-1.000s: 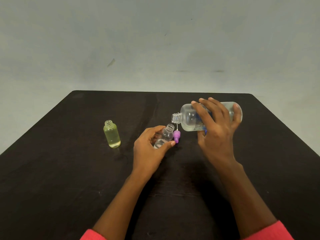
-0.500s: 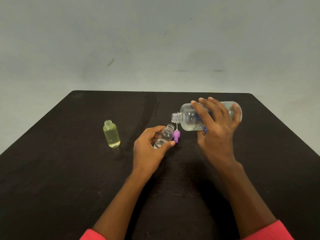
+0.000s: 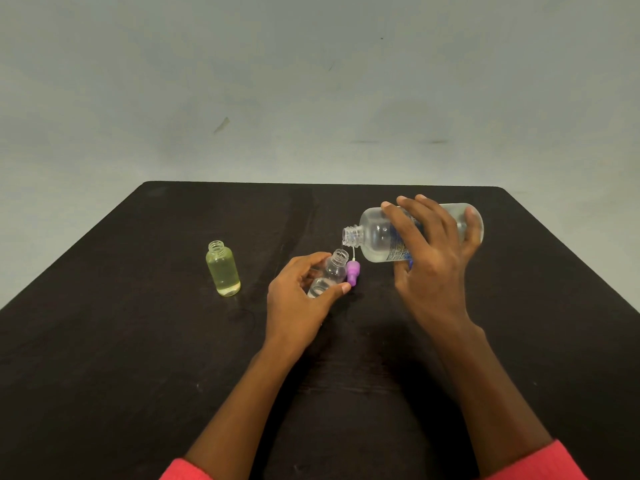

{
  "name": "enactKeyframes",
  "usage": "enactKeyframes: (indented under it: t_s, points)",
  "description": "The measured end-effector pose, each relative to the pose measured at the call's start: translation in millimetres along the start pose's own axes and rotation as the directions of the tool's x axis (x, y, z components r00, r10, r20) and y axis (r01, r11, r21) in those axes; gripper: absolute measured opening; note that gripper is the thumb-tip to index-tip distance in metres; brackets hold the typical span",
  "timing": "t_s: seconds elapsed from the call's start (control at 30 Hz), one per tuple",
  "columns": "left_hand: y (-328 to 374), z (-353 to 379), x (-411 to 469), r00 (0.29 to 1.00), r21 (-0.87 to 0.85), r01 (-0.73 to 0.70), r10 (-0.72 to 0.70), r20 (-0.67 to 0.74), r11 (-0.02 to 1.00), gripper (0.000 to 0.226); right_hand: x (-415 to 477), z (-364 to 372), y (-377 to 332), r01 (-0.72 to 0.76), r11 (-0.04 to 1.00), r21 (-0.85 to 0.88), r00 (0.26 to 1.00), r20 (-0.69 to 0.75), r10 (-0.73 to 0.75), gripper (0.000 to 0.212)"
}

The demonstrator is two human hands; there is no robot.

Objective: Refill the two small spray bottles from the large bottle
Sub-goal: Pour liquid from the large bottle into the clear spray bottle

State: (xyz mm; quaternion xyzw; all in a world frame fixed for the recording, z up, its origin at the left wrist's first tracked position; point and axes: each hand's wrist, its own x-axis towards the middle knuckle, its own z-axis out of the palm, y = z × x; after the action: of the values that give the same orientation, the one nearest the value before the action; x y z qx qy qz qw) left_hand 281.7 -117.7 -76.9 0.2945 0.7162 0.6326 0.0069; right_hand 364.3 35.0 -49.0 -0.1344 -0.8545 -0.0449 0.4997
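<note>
My right hand (image 3: 431,258) grips the large clear bottle (image 3: 375,237), tipped almost flat with its open neck pointing left. That neck hangs just above the mouth of a small clear bottle (image 3: 329,271), which my left hand (image 3: 298,299) holds tilted toward it; a little clear liquid sits in its base. A purple spray cap (image 3: 353,271) with a thin white tube stands right beside the small bottle. A second small bottle (image 3: 223,268), uncapped and nearly full of pale yellow liquid, stands upright to the left, apart from both hands.
Everything sits on a dark table (image 3: 138,341) against a pale grey wall. Something blue shows under the large bottle, mostly hidden by my right hand. My red sleeves show at the bottom edge.
</note>
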Motion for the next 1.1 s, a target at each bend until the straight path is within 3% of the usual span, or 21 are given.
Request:
enactKeyframes:
  t_s: [1.1]
  points:
    - [-0.5, -0.4, 1.1, 1.0, 0.001, -0.008, 0.008, -0.009, 1.0, 0.047, 0.0, 0.7, -0.3, 0.004, 1.0, -0.01, 1.0, 0.002, -0.004, 0.081]
